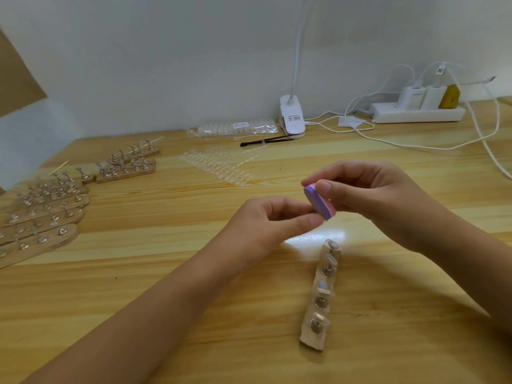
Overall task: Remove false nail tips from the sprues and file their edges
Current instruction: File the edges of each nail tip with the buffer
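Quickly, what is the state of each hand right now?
Right hand: grips a small purple, pink and white buffer block.
Left hand: fingertips pinched at the block's lower end; what they hold cannot be told.

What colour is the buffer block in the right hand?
The buffer block is purple with pink and white side layers; head view.

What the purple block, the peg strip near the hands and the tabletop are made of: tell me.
Buffer block: likely foam with abrasive faces; matte purple, white and pink layers. Peg strip: bare wood, rough tan surface; pegs shiny, probably metal. Tabletop: pale wood or laminate, striped grain, glossy reflection.
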The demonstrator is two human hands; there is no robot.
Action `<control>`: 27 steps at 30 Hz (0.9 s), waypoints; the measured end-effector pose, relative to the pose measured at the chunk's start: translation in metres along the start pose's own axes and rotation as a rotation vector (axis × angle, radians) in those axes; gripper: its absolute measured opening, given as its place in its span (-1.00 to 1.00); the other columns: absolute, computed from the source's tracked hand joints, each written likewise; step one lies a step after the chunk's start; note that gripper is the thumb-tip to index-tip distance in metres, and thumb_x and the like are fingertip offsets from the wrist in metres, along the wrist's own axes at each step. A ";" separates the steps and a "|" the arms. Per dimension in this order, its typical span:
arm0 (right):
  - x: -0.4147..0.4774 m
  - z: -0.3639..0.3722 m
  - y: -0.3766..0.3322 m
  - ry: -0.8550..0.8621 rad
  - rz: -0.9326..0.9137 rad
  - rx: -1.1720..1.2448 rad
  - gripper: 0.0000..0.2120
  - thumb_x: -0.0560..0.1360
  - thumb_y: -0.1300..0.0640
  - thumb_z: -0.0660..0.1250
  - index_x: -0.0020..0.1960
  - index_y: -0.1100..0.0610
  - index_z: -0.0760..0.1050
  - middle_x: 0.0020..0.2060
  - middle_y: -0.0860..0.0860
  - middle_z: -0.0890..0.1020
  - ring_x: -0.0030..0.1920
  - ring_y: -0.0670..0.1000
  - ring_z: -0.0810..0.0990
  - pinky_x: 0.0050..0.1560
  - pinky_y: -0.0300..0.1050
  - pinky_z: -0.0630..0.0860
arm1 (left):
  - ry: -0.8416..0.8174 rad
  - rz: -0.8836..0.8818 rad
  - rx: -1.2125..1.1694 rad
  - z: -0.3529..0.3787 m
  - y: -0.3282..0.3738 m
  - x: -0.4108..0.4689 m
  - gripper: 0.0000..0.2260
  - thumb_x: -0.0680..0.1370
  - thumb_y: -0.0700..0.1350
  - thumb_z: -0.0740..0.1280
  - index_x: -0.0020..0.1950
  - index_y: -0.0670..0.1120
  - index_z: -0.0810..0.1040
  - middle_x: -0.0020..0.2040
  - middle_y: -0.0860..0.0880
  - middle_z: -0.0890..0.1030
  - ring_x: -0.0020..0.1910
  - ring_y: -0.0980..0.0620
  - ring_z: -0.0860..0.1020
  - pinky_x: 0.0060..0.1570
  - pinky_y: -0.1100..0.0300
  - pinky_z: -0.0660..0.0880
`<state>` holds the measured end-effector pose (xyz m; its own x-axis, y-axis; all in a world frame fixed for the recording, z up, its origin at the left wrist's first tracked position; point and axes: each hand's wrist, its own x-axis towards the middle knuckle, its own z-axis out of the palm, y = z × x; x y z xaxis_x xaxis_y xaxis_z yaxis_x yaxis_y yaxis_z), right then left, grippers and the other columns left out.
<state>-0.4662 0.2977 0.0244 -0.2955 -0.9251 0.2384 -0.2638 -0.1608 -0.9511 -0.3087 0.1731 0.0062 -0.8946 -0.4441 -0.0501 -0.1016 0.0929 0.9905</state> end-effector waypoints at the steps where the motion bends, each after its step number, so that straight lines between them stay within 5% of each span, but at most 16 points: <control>1: 0.000 0.001 0.001 0.036 -0.012 0.026 -0.81 0.43 0.05 0.40 0.01 0.06 0.69 -0.11 0.04 0.72 -0.09 -0.02 0.69 -0.09 -0.27 0.58 | -0.008 -0.010 0.004 0.002 -0.001 0.000 -0.80 0.42 0.00 0.50 0.02 0.02 0.71 -0.06 0.08 0.72 -0.04 0.22 0.64 -0.01 0.36 0.49; 7: 0.001 -0.011 -0.004 -0.034 0.039 -0.018 -0.78 0.38 -0.04 0.41 -0.01 -0.02 0.69 -0.10 0.02 0.71 -0.09 -0.05 0.68 -0.08 -0.26 0.59 | -0.038 -0.046 -0.041 0.005 -0.002 -0.001 -0.78 0.41 0.02 0.51 0.02 0.01 0.72 -0.12 0.11 0.71 -0.11 0.28 0.62 -0.12 0.45 0.46; 18: 0.000 -0.009 -0.003 -0.112 0.031 -0.062 -0.79 0.45 0.04 0.37 0.03 0.07 0.68 -0.10 0.02 0.72 -0.09 -0.05 0.70 -0.13 -0.31 0.58 | -0.051 -0.025 -0.058 -0.005 0.001 0.000 -0.74 0.36 0.06 0.48 0.00 0.01 0.73 -0.14 0.08 0.68 -0.07 0.20 0.62 0.15 0.19 0.53; 24: -0.001 -0.006 -0.001 -0.046 -0.020 -0.050 -0.80 0.45 0.07 0.37 0.03 0.08 0.67 -0.11 0.01 0.72 -0.11 -0.06 0.70 -0.13 -0.29 0.58 | -0.068 -0.049 -0.062 -0.001 0.000 -0.001 -0.74 0.36 0.09 0.48 -0.01 0.03 0.73 -0.15 0.09 0.70 -0.12 0.24 0.62 -0.06 0.36 0.53; 27: -0.001 -0.005 -0.002 -0.059 -0.020 -0.052 -0.79 0.44 0.06 0.38 0.03 0.09 0.66 -0.11 0.02 0.72 -0.10 -0.05 0.69 -0.11 -0.28 0.58 | -0.056 -0.057 -0.119 -0.004 0.001 0.000 -0.76 0.34 0.08 0.50 -0.04 0.05 0.74 -0.10 0.06 0.70 -0.10 0.21 0.61 0.00 0.31 0.54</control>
<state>-0.4700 0.3003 0.0274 -0.2351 -0.9410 0.2435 -0.3167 -0.1627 -0.9345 -0.3071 0.1699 0.0074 -0.9119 -0.3952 -0.1103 -0.1036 -0.0384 0.9939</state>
